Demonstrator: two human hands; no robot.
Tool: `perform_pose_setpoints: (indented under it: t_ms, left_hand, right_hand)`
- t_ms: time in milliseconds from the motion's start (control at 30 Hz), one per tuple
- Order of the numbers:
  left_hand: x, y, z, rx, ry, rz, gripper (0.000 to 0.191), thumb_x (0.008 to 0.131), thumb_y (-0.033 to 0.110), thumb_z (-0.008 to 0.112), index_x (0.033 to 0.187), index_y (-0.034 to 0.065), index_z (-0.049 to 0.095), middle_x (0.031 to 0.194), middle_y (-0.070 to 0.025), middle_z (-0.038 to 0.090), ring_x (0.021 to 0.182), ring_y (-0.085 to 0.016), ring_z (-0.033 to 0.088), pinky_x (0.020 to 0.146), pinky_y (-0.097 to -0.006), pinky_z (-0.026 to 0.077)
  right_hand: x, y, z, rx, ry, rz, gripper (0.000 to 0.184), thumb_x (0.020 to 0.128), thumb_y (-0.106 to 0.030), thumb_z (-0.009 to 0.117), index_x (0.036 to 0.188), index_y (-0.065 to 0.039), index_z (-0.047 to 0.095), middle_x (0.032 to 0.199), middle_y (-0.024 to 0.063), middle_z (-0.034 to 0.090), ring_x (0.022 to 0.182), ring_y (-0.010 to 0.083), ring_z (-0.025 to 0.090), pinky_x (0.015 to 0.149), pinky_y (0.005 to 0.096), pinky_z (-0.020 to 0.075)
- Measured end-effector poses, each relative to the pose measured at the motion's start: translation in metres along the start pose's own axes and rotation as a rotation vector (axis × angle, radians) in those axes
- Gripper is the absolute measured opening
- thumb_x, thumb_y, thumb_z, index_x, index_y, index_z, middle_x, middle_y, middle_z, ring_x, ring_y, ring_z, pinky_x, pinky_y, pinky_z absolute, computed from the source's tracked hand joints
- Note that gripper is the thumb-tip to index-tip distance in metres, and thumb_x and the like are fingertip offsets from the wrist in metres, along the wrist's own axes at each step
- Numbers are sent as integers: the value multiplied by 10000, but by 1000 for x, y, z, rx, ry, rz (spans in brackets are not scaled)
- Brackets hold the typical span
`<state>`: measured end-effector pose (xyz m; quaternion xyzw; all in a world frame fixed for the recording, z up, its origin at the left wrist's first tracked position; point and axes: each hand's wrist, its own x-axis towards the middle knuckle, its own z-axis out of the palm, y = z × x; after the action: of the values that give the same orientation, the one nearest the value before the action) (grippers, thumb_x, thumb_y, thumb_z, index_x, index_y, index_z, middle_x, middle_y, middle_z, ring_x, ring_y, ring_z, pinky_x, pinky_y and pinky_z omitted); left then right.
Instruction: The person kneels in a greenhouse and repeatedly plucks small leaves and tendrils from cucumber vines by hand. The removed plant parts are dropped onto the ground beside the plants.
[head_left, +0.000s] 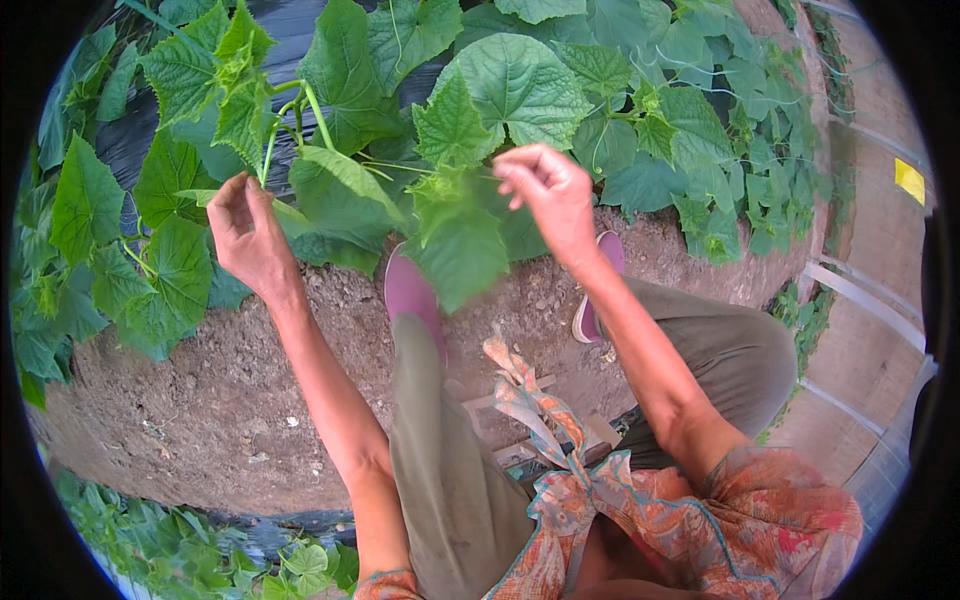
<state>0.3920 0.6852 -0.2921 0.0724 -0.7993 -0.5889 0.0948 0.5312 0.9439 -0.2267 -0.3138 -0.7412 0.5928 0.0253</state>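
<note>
Broad-leaved green vines, which look like cucumber plants (517, 90), spread in front of me. My left hand (247, 232) pinches a pale green vine stem (267, 161) between thumb and fingertips, just below a leafy shoot tip (244, 75). To the right, my right hand (544, 187) is raised beside another shoot (450, 195), with thumb and fingers close together at a thin tendril or string. Whether the fingers grip it cannot be told. A large blurred leaf (457, 251) hangs from that shoot between my hands, above my shoe.
Dark plastic mulch (292, 56) shows beneath the leaves. Bare soil (225, 390) forms the path under my purple shoes (412, 289). Thin strings run among the vines at upper right. Another plant row (172, 547) lies at lower left, and a yellow card (910, 181) hangs at far right.
</note>
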Motion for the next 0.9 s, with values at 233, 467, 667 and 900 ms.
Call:
perform_pose_setpoints:
  t_ms: [233, 467, 667, 900]
  left_hand:
    - [-27, 6, -3, 61, -45, -44, 150, 957, 124, 676, 1056, 11, 662, 906, -30, 676, 760, -80, 620, 713, -238, 516]
    - [-36, 8, 10, 26, -73, -18, 146, 958, 115, 676, 1063, 14, 664, 909, -28, 678, 739, -75, 603, 679, -231, 510]
    - [-40, 25, 12, 76, -81, 68, 131, 937, 79, 687, 1049, 13, 674, 900, -37, 687, 714, -81, 603, 649, -248, 512]
    - [-70, 59, 45, 84, -293, 284, 150, 882, 3, 706, 1030, 19, 688, 874, -62, 692, 689, -117, 629, 648, -262, 527]
  right_hand:
    - [3, 21, 34, -303, -93, -392, 296, 836, -53, 732, 1129, -43, 688, 1131, 97, 681, 961, 194, 680, 798, 309, 551]
    - [16, 34, 40, -588, -61, -614, 228, 779, -35, 766, 996, -44, 694, 963, 99, 589, 866, 261, 658, 741, 367, 564]
    - [14, 27, -23, -161, 202, -309, 183, 846, 11, 706, 1019, -50, 709, 1035, 51, 680, 865, 155, 655, 725, 273, 527]
    - [4, 28, -129, 307, 460, -52, 184, 977, -102, 637, 1134, -26, 695, 1063, 55, 705, 825, 90, 658, 712, 232, 554]
